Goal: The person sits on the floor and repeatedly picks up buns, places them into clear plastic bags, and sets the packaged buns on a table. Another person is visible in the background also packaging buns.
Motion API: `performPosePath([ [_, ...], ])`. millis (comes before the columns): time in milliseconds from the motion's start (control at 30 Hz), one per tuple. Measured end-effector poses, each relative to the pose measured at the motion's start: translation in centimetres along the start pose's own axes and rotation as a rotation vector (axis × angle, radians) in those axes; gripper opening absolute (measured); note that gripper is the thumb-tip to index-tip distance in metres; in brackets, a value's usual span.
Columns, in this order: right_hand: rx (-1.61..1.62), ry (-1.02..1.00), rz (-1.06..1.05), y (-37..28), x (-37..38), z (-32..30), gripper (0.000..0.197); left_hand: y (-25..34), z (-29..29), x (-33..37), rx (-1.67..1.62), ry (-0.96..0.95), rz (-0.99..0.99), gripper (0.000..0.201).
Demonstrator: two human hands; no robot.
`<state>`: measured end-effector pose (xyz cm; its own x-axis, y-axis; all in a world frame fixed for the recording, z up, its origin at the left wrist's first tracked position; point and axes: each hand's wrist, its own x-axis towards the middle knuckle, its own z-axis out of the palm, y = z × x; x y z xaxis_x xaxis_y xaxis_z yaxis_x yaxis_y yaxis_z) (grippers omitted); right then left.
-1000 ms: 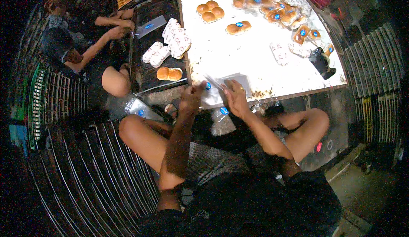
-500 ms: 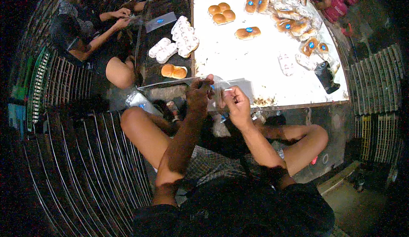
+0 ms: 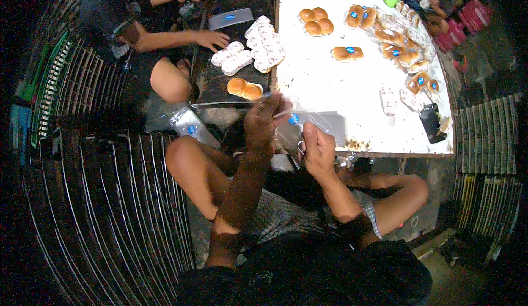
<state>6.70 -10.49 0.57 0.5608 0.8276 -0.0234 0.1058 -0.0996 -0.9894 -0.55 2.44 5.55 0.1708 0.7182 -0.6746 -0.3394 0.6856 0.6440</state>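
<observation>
Both hands meet at the near edge of the white surface [image 3: 330, 86], at about six o'clock from its middle, with a clear plastic bag [image 3: 308, 120] stretched between them. The left hand [image 3: 263, 123] has its fingers pinched together on the bag's left edge, and the right hand [image 3: 318, 147] is curled shut on the lower right corner. To do this well, I judge the mouth should be kept taut and square, with the thin film gripped near its rim so it does not slip or crumple. At twelve o'clock from the hands lie four bare buns [image 3: 315, 21] and a bagged bun [image 3: 346, 53]; more bagged buns [image 3: 404, 53] crowd the two o'clock side. At eleven o'clock a dark tray [image 3: 220, 83] carries a pair of buns [image 3: 245, 88] and white wrapped packs [image 3: 264, 44], where another person's hand [image 3: 212, 39] rests. A dark small object [image 3: 430, 123] sits at three o'clock. The person's own knees hem in the space below.
</observation>
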Motion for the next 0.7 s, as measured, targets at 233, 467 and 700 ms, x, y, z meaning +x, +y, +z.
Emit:
performPosePath([
  [233, 0.104, -0.025, -0.017, -1.6, 1.7, 2.8, 0.032, 2.1, -9.2, 5.3, -0.108, -0.178, 0.384, 0.022],
  [467, -0.239, -0.591, -0.753, -2.1, 6.5, 5.0, 0.024, 6.6, -11.7, 4.2, -0.204, 0.258, 0.307, 0.025],
  [700, -0.717, -0.796, -0.359, 7.7, 22.7, 16.9, 0.052, 8.0, -13.8, 5.1, -0.593, 0.13, 0.346, 0.051],
])
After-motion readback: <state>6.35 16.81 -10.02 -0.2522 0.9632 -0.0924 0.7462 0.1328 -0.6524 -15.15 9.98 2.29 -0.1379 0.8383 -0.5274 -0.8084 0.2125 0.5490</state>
